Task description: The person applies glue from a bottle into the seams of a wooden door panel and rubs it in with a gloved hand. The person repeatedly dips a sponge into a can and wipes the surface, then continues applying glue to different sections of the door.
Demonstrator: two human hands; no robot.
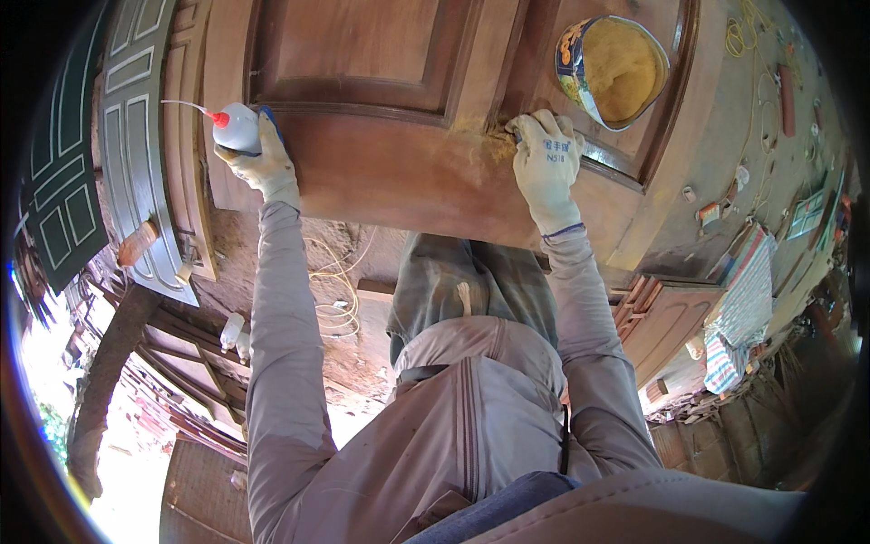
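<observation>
My left hand (269,163), in a white work glove, grips a white squeeze bottle (238,129) with a red cap and a long thin spout pointing left. The bottle is tilted on its side above the left part of a brown panelled wooden door (381,168). My right hand (549,156), also gloved, rests on the door with its fingers curled down by a corner of the moulding. Whatever those fingers hold is hidden. Yellowish sawdust (501,145) lies smeared beside them. Just beyond stands a cut-open tub (571,68) of sawdust on the door.
Dark green panelled doors (136,136) with pale lines lean at the left. Yellow cord (335,290) coils on the floor below the door. Wooden panels (671,322) are stacked at the right, near a striped cloth (745,281). Scattered small items lie on the right-hand floor.
</observation>
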